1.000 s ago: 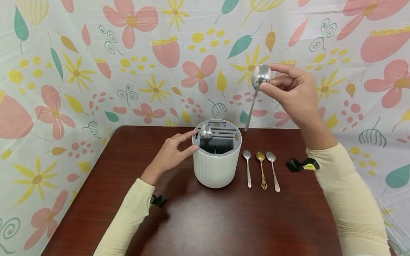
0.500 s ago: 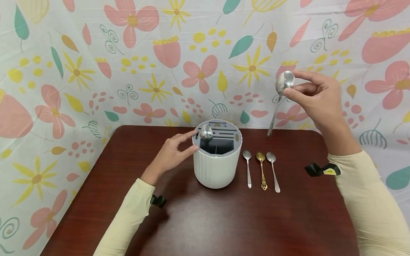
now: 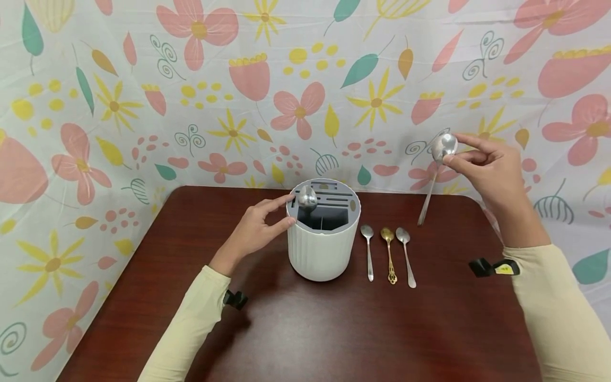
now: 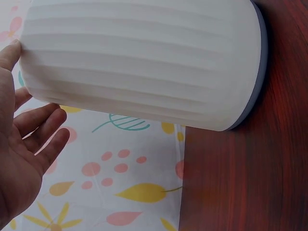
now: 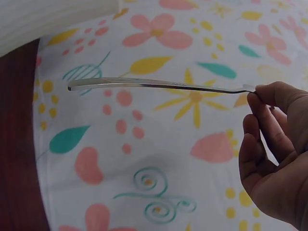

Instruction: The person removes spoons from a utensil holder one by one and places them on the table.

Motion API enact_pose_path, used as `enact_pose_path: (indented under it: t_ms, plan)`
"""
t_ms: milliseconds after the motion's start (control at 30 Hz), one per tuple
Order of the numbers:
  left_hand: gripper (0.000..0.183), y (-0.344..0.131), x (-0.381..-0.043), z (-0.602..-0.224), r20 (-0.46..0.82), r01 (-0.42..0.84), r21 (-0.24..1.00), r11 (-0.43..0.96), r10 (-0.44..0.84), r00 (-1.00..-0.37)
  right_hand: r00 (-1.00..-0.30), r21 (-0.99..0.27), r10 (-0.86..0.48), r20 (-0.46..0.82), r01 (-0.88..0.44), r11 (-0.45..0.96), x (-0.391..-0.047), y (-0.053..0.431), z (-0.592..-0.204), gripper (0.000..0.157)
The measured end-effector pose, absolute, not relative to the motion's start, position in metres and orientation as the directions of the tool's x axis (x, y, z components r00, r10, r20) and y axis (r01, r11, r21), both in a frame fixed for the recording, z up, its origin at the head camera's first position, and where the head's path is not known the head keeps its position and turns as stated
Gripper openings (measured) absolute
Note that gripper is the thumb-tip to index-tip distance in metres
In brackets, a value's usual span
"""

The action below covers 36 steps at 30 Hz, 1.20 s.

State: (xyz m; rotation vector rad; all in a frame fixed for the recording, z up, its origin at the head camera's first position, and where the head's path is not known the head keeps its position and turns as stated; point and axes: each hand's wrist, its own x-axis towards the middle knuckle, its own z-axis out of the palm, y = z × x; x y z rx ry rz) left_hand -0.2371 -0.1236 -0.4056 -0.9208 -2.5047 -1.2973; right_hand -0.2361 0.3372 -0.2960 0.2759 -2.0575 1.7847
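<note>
Desk (image 3: 305, 334), one, dark reddish-brown, glossy. Cream sleeves (image 3: 191, 318), two: the left over the desk's left part, the right over its right edge; a black device (image 3: 236, 300) at each wrist.

Spoons, three, lying side by side between the cutlery holder (image 3: 320, 254) and the desk's right edge, bowls toward the far edge: plain silver spoon (image 3: 368, 252), just beside the holder; gold spoon (image 3: 389, 256), openwork handle end; outer silver spoon (image 3: 407, 257).

Cutlery holder: white, ribbed, dark base, gray slotted top; upright, about midway between left and right edges, nearer the far edge. Left hand (image 3: 255, 225): fingers apart, thumb and index tip touching the rim on its left-edge side. Standing spoon (image 3: 307, 196), silver, bowl up, in the holder; which opening takes it cannot be told.

Right hand (image 3: 494, 164): raised toward the desk's far right corner, thumb and index finger clamped on the held spoon (image 3: 441, 147) at its bowl; silver, handle slanting down, well apart from the holder.

Floral cloth (image 3: 238, 106), white, beyond the far edge.
</note>
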Motion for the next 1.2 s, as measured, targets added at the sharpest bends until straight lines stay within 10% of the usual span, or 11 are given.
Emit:
enact_pose_path:
  t_ms: [567, 1200]
  plan:
    - [0.054, -0.124, -0.235, -0.405, 0.402, 0.584, 0.694, 0.421, 0.446, -0.799, -0.956, -0.855, 0.114, 0.272, -0.185, 0.484, -0.234, 0.386, -0.358, 0.049]
    - [0.054, -0.123, -0.236, -0.407, 0.405, 0.589, 0.686, 0.427, 0.448, -0.797, -0.982, -0.863, 0.091, 0.165, -0.099, 0.495, -0.233, 0.413, -0.420, 0.050]
